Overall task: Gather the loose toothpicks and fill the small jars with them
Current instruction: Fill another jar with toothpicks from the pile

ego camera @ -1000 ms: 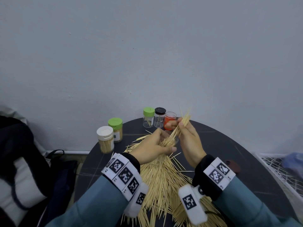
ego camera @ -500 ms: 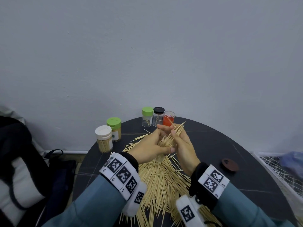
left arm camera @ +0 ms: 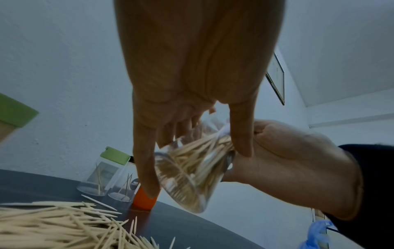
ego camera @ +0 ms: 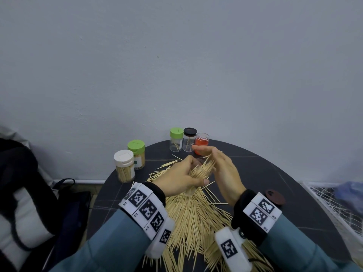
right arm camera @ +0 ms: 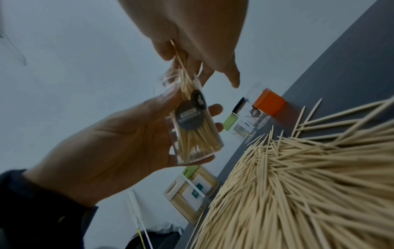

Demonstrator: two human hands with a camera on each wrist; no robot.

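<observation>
My left hand grips a small clear jar, tilted and packed with toothpicks, above the far end of the table. The jar carries a round dark label. My right hand lies against the jar's mouth with straight fingers, its palm on the toothpick ends that stick out. One toothpick runs up between the right fingers. A big loose toothpick pile covers the dark round table below both wrists.
At the back stand a green-lidded jar, a black-lidded jar and an orange jar, nearly empty. Two full jars, white-lidded and green-lidded, stand left. A brown lid lies right. A wire rack is beyond the table.
The right hand's raised bundle of toothpicks has gone down into the jar held by the left hand. The right hand's fingers have straightened over the toothpick ends.
</observation>
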